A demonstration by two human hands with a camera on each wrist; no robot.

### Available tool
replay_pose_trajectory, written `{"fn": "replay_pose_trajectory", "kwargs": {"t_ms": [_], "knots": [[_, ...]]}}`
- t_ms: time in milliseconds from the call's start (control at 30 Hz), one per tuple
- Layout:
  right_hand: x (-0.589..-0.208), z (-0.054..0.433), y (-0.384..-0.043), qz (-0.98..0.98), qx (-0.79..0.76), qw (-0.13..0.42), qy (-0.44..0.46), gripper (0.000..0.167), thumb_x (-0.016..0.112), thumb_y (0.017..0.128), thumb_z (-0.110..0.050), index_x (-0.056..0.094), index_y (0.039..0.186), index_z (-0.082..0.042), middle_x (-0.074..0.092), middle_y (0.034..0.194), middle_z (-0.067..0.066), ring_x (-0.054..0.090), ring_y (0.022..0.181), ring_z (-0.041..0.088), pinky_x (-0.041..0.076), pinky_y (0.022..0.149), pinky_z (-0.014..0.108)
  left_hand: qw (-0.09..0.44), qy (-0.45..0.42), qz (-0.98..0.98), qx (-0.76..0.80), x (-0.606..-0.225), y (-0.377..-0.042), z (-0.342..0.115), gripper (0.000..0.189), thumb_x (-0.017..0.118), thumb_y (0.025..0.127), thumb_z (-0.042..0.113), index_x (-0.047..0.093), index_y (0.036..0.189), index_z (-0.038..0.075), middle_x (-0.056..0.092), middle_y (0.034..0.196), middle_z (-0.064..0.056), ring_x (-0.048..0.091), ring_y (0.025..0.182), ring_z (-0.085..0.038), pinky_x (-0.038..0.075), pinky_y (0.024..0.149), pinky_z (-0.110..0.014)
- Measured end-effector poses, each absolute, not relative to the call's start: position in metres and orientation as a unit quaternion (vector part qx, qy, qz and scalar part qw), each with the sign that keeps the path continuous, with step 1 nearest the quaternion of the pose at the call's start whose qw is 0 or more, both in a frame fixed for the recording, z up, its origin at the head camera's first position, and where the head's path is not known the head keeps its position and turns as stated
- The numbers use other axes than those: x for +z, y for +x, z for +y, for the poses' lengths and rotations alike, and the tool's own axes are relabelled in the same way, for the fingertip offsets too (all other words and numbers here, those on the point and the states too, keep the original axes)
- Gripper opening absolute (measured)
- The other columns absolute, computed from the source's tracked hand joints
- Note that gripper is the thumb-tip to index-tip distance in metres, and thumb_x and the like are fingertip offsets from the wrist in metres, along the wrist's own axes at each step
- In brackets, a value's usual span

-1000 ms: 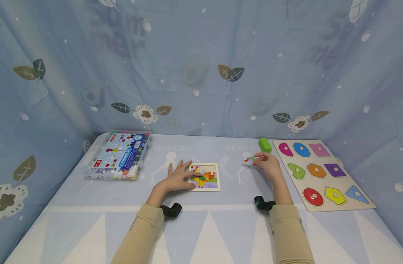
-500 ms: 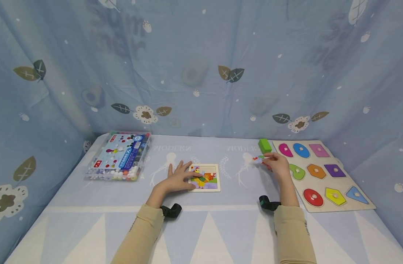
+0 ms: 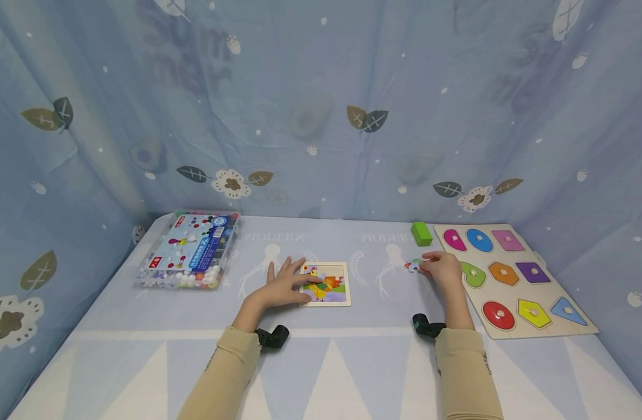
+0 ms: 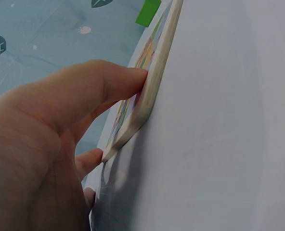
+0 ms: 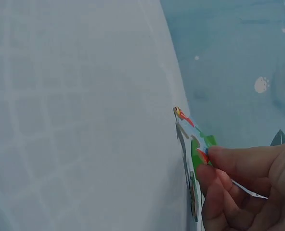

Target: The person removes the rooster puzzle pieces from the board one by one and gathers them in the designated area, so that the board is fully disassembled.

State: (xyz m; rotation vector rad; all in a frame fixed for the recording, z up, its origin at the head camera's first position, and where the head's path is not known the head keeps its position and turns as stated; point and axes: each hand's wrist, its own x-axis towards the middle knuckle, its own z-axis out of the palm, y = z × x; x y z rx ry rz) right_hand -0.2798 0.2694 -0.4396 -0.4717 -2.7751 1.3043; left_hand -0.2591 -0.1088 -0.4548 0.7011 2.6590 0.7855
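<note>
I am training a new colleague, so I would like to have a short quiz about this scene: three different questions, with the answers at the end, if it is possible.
1. True or false: the left hand touches the picture puzzle while the right hand holds a puzzle piece.

2. What colour is the small block near the wooden board?
A) red
B) green
C) purple

3. How many coloured shapes are on that board?

Key: 1. True. 2. B. 3. Nine.
</note>
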Motion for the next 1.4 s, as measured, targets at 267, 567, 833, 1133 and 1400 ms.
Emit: {"fn": "replay_pose_trajectory", "kwargs": {"t_ms": [267, 567, 833, 1133, 1400], "knots": [[-0.441, 0.268, -0.281, -0.910, 0.388, 0.047, -0.140, 0.033, 0.065, 0.082, -0.009, 0.060, 0.112, 0.005, 0.062, 0.093, 0.022, 0.060, 0.072, 0.021, 0.044, 0.057, 0.020, 0.140, 0.242, 0.921, 0.272, -0.454, -0.259, -0.109, 0.045, 0.063, 0.083, 0.038, 0.057, 0.127, 0.031, 0.014, 0.154, -0.010, -0.007, 0.139, -0.039, -0.018, 0.101, -0.061], [-0.440, 0.263, -0.282, -0.891, 0.430, 0.055, -0.135, 0.035, 0.064, 0.083, -0.010, 0.059, 0.115, 0.004, 0.060, 0.086, 0.015, 0.059, 0.063, 0.014, 0.046, 0.056, 0.018, 0.139, 0.244, 0.920, 0.272, -0.451, -0.258, -0.107, 0.045, 0.063, 0.083, 0.038, 0.057, 0.127, 0.030, 0.015, 0.154, -0.011, -0.005, 0.139, -0.040, -0.016, 0.101, -0.063], [-0.437, 0.243, -0.286, -0.862, 0.494, 0.025, -0.109, 0.037, 0.065, 0.085, -0.011, 0.058, 0.118, 0.002, 0.058, 0.083, 0.006, 0.061, 0.063, 0.010, 0.050, 0.058, 0.021, 0.138, 0.246, 0.922, 0.266, -0.452, -0.258, -0.107, 0.044, 0.062, 0.084, 0.038, 0.057, 0.127, 0.029, 0.015, 0.154, -0.012, -0.005, 0.139, -0.041, -0.015, 0.101, -0.064], [-0.435, 0.226, -0.283, -0.849, 0.523, 0.010, -0.073, 0.036, 0.067, 0.084, -0.015, 0.059, 0.115, 0.002, 0.058, 0.085, 0.010, 0.064, 0.068, 0.012, 0.053, 0.064, 0.022, 0.133, 0.239, 0.921, 0.276, -0.452, -0.257, -0.107, 0.065, 0.064, 0.081, 0.037, 0.040, 0.139, 0.023, 0.017, 0.153, -0.012, -0.003, 0.140, -0.039, -0.015, 0.102, -0.063], [-0.433, 0.214, -0.285, -0.847, 0.527, 0.005, -0.066, 0.033, 0.065, 0.084, -0.012, 0.060, 0.114, 0.001, 0.058, 0.085, 0.008, 0.066, 0.072, 0.015, 0.053, 0.066, 0.024, 0.134, 0.216, 0.923, 0.290, -0.449, -0.257, -0.107, 0.085, 0.066, 0.077, 0.037, 0.023, 0.147, 0.013, 0.015, 0.153, -0.015, -0.002, 0.141, -0.036, -0.016, 0.104, -0.059]]}}
